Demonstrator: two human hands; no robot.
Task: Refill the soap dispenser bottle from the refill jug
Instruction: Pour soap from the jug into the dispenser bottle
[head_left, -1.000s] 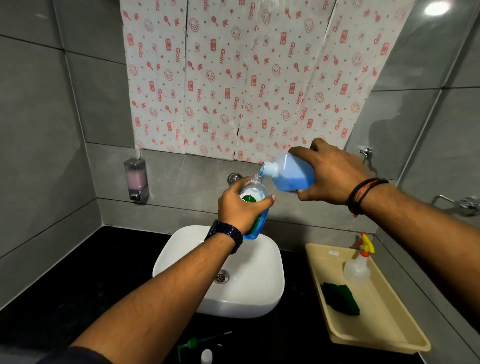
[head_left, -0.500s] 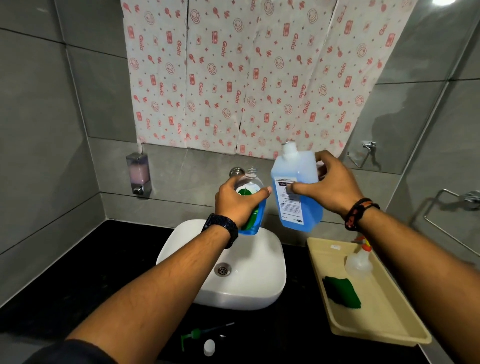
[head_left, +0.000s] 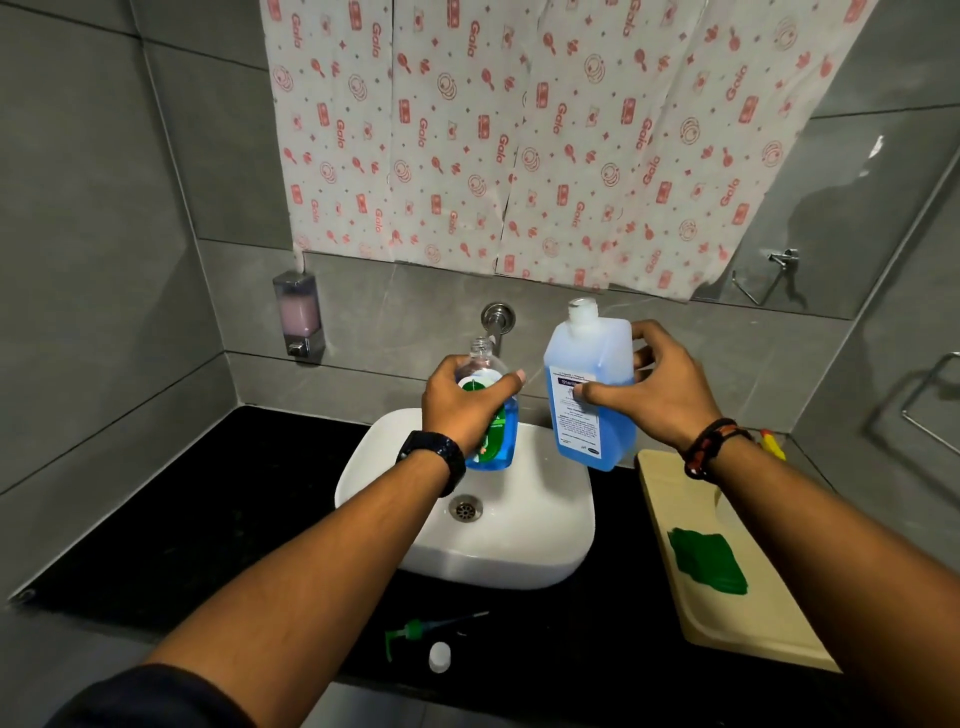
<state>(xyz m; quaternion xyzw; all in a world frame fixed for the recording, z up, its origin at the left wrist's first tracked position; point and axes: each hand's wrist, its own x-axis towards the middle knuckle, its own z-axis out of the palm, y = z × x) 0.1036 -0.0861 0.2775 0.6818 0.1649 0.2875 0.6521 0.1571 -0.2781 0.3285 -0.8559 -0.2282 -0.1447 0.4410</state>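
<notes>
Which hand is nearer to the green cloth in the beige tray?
Right. The right hand holds the jug beside the tray, above the green cloth; the left hand is over the sink.

The left hand (head_left: 465, 410) hid most of the dispenser bottle's label (head_left: 496, 423), the jug's label (head_left: 574, 415) print was too small to read, and the right forearm covered the spray bottle (head_left: 772, 445).

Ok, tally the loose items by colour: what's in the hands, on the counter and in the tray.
Blue: 2, soap dispenser bottle and refill jug
Green: 2, pump head and cloth
White: 1, cap
Total: 5
</notes>
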